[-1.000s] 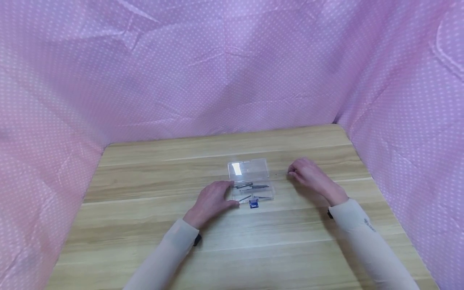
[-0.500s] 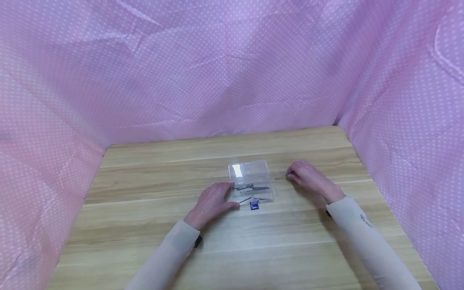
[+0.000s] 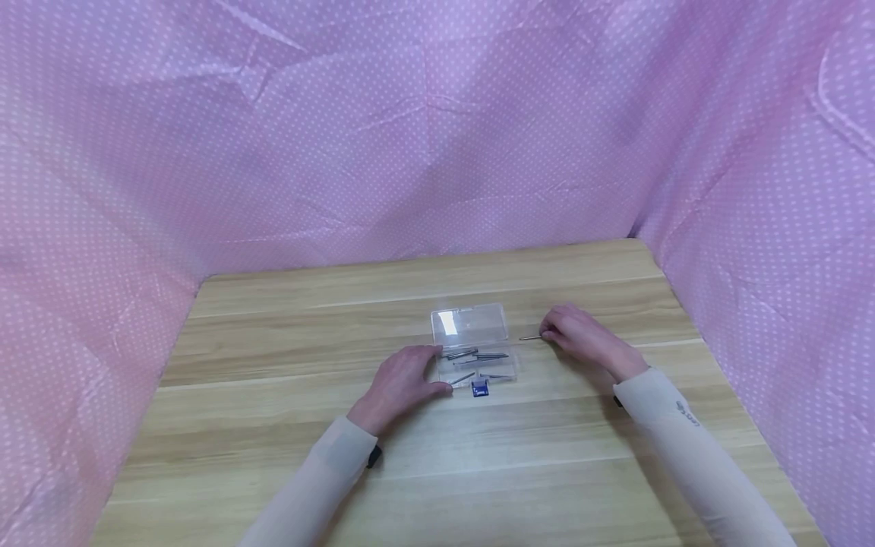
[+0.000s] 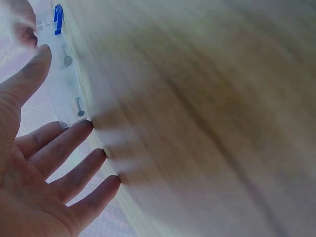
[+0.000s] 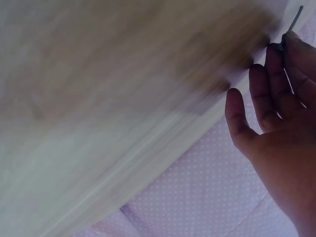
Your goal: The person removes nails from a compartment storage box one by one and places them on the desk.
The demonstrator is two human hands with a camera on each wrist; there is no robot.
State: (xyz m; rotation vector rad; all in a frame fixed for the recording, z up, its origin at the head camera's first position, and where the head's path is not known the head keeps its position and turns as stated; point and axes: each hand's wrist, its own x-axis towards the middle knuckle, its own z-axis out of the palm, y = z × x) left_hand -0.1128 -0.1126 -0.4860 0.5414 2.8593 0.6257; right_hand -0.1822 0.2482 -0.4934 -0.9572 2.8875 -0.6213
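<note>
A clear plastic box [image 3: 514, 366] lies on the table with its transparent lid [image 3: 478, 323] folded back flat. Inside its compartments are several dark metal nails [image 3: 492, 355]. The left hand [image 3: 399, 377] holds the box's left end, with thumb and fingers on opposite sides of it. In the left wrist view, a blue latch [image 4: 58, 19] hangs at the box's front edge. To the right of the box, the right hand [image 3: 581, 338] pinches a thin nail [image 3: 529, 338] between thumb and fingertips. The nail's free end [image 5: 297, 18] sticks out past the fingers.
The wooden table [image 3: 287, 327] extends on all sides of the box. Pink dotted cloth [image 3: 424, 137] hangs behind the table and along both sides. Light sleeves cover both forearms, each with a black strap piece at the wrist.
The right hand has shifted slightly to the left and toward the person, still pinching the nail. The left hand and the box stay nearly in place.
</note>
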